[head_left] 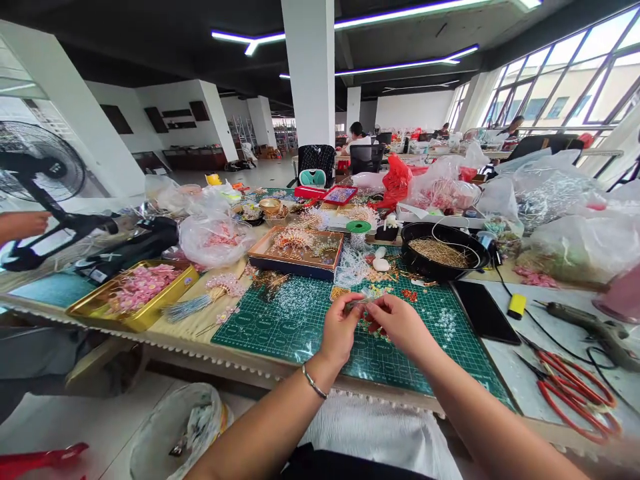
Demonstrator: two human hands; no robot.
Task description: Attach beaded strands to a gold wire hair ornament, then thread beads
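Both hands meet above the green cutting mat [280, 337], fingertips nearly touching. My left hand [343, 327] wears a silver bracelet and pinches a small, pale, translucent piece [369, 294]. My right hand [395, 321] has thumb and fingers closed at the same piece, from the right. What exactly the piece is cannot be made out. Small flower-like beads [383, 333] show just under the fingers. Clear beads [295, 300] lie scattered on the mat to the left, and orange-red beads [410, 295] lie to the right.
A wooden tray [260, 257] and a black bowl [425, 270] stand behind the mat. At right are a phone [485, 310], red-handled pliers [575, 393] and a glue gun [590, 323]. A gold tray [145, 320] of pink flowers is at left; another person's hand [23, 225] shows beyond.
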